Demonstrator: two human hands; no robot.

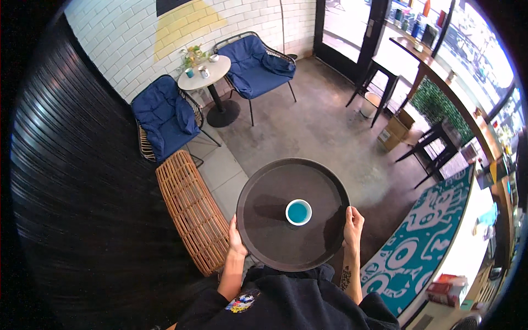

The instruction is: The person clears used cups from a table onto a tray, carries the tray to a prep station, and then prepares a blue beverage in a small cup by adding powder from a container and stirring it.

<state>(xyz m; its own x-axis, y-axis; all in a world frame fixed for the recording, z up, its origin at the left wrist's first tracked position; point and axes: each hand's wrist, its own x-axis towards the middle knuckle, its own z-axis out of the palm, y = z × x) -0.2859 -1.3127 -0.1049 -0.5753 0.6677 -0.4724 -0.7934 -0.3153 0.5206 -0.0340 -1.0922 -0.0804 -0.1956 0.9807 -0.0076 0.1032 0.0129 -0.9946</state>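
Note:
A round dark serving tray (275, 242) is held level in front of me by both hands. My left hand (236, 237) grips its left rim, with the fingers tucked underneath and mostly hidden. On the opposite side my right hand (353, 224) is closed on the right rim, its thumb near the edge. One small white cup (298, 213), teal inside, stands upright a little right of the tray's middle. Whether the teal is liquid or the cup's lining, I cannot tell.
A wicker bench (192, 212) lies to the left. Beyond are two blue-cushioned chairs (165, 118) and a round white table (204, 77) with cups and flowers. At right stand a teal patterned counter (410, 247), black stools (434, 148) and a cardboard box (395, 131).

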